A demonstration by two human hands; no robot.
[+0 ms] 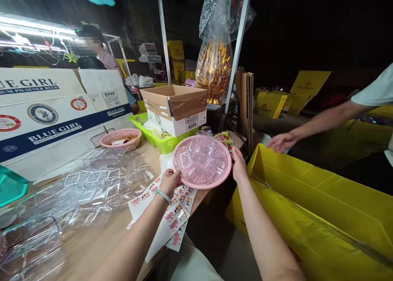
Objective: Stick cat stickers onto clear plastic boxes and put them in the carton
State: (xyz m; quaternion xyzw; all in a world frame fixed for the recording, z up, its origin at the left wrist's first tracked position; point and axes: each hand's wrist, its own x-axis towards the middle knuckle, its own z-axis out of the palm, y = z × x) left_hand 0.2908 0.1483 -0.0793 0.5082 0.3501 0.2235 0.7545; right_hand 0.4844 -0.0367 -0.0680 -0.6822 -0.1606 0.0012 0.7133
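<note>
Both my hands hold a round pink plastic basket by its rim, near the table's right edge. My left hand, with a pale bracelet at the wrist, grips the front left of the rim. On the right side, the fingers of my right hand close on the rim. Several clear plastic pieces lie inside the basket. Beneath it, sheets of cartoon stickers are spread on the table. To the left lie many clear plastic trays.
A green basket bears a cardboard box. Another pink basket holds brown items. Beer cartons line the table's back. At right stands a large yellow box, with another person's hand above it. A metal post rises behind.
</note>
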